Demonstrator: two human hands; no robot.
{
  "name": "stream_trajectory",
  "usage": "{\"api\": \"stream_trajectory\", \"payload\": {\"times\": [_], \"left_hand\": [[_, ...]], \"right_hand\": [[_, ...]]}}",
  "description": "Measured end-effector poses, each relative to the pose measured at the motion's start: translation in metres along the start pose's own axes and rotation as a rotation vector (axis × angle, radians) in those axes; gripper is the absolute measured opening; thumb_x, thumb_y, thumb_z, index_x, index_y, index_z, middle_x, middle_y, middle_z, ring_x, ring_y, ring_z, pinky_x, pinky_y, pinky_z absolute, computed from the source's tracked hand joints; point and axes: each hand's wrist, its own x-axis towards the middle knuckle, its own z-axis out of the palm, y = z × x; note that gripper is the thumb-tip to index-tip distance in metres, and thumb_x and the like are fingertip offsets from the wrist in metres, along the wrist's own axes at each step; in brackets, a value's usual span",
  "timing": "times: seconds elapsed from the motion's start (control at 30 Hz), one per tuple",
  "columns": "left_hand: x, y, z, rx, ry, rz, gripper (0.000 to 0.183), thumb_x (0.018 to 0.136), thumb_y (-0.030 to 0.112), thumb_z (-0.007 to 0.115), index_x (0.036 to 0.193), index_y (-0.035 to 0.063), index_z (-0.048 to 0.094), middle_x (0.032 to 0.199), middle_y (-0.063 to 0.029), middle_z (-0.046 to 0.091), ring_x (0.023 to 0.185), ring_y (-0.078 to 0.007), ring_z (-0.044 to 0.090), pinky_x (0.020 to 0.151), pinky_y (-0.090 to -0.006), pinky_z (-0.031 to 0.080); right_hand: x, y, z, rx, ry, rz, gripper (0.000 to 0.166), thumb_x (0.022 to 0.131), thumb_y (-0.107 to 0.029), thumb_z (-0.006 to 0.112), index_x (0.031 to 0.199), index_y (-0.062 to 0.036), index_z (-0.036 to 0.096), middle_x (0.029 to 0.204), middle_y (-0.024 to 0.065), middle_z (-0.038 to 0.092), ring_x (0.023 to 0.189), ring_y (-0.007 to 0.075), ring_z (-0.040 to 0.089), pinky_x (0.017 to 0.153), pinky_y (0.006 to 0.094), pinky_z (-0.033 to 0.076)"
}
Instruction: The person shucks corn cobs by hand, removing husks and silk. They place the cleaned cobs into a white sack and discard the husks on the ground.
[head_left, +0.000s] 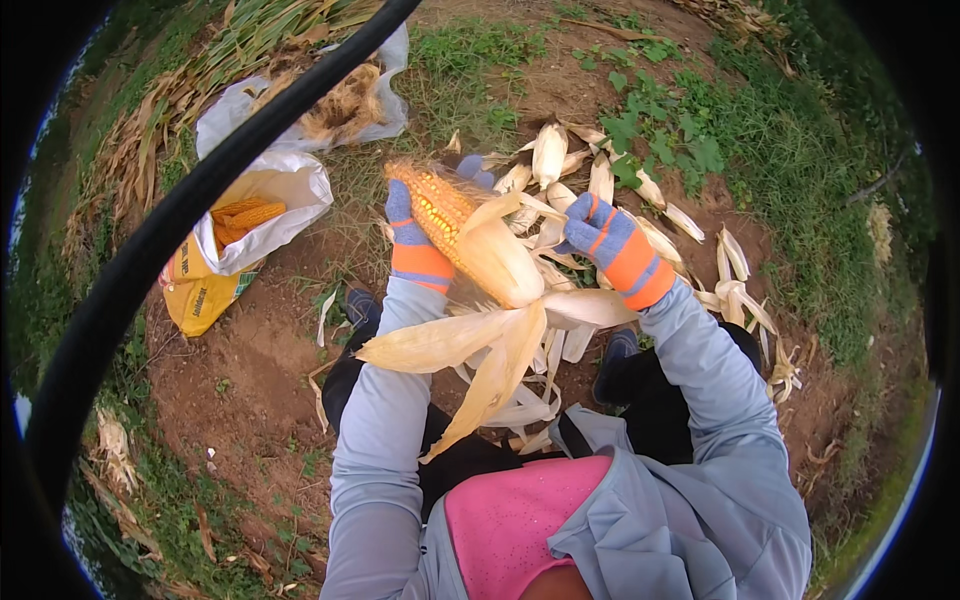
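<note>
An ear of corn (439, 217) with orange-yellow kernels is held by my left hand (412, 236), in a blue and orange knit glove, near its silky tip. Pale dry husk leaves (450, 341) are peeled back from its base and spread towards me; one still lies along the cob. My right hand (615, 247), gloved alike, has its fingers closed on the end of a husk leaf (551, 214) at the cob's right. Beyond and below my hands lies a pile of unhusked ears (550, 154) and loose husks on the soil.
At the left stands a yellow and white woven sack (199, 300), its mouth wide, with several husked ears (255, 215) inside. Behind it a whitish plastic sheet (394, 67) bears brown corn silk (352, 105). Dry stalks (142, 142) lie upper left. A black cable-like band (187, 187) crosses the view.
</note>
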Motion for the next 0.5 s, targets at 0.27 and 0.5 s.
{"api": "stream_trajectory", "payload": {"times": [0.27,0.5], "left_hand": [[-0.006,0.005,0.008,0.183,0.181,0.102,0.068,0.075,0.06,0.046,0.117,0.0063,0.042,0.116,-0.0163,0.046,0.104,-0.0306,0.046,0.091,-0.0413,0.038],[-0.005,-0.012,-0.002,0.111,0.22,-0.019,0.063,0.075,0.056,0.049,0.114,0.0062,0.046,0.111,-0.0129,0.05,0.1,-0.028,0.049,0.089,-0.04,0.04]], "right_hand": [[0.007,0.008,-0.021,-0.205,-0.08,-0.03,0.026,0.079,-0.015,0.057,0.101,-0.0028,0.051,0.095,0.0059,0.056,0.087,0.0129,0.053,0.078,0.0275,0.043],[0.015,-0.014,-0.002,-0.665,0.076,-0.467,0.057,0.068,-0.009,0.065,0.12,-0.0085,0.044,0.11,0.0083,0.051,0.103,0.0199,0.048,0.089,0.0329,0.038]]}}
